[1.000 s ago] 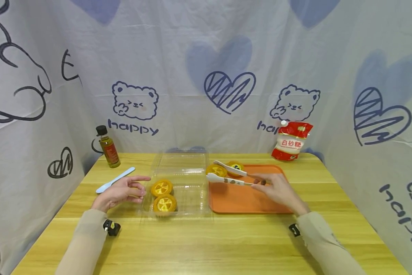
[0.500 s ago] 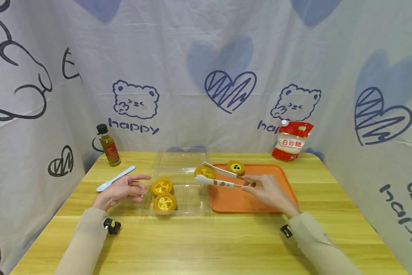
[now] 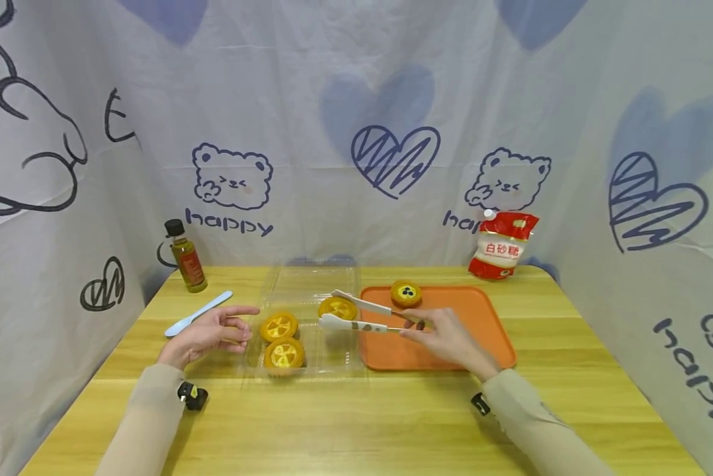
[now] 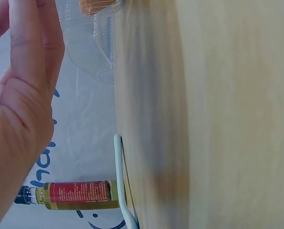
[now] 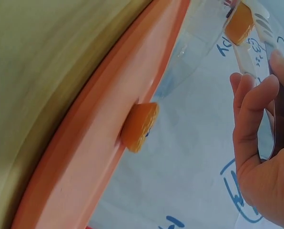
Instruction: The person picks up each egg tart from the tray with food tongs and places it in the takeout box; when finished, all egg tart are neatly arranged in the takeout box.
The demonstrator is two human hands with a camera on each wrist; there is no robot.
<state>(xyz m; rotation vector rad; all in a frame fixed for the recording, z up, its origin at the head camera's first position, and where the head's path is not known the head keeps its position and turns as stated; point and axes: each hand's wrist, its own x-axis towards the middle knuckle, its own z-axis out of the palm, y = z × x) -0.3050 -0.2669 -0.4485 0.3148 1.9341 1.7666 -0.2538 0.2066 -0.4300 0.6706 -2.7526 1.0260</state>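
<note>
My right hand [image 3: 442,338] holds white-tipped tongs [image 3: 356,325], thumb and fingers around their metal arms. Between the tong tips is an egg tart [image 3: 337,309], held over the right part of an open clear plastic box [image 3: 333,354]. In the right wrist view that tart [image 5: 239,24] hangs raised above the tray's level. Two more egg tarts [image 3: 279,326] sit along the box's left side, one in front of the other. Left of the box, my left hand [image 3: 213,334] hovers with fingers loosely bent and nothing in them. One tart with dark berries [image 3: 406,293] sits at the back of the orange tray [image 3: 440,354].
A pale blue spatula-like knife [image 3: 198,313] lies left of the box, behind my left hand. The oil bottle [image 3: 187,259] stands at the back left. A red and white sugar pouch [image 3: 502,246] stands at the back right. Curtains surround the wooden table [image 3: 356,423].
My right hand has moved left with the tongs, carrying the egg tart from the tray's back left corner to over the box. The left hand has stayed about where it was.
</note>
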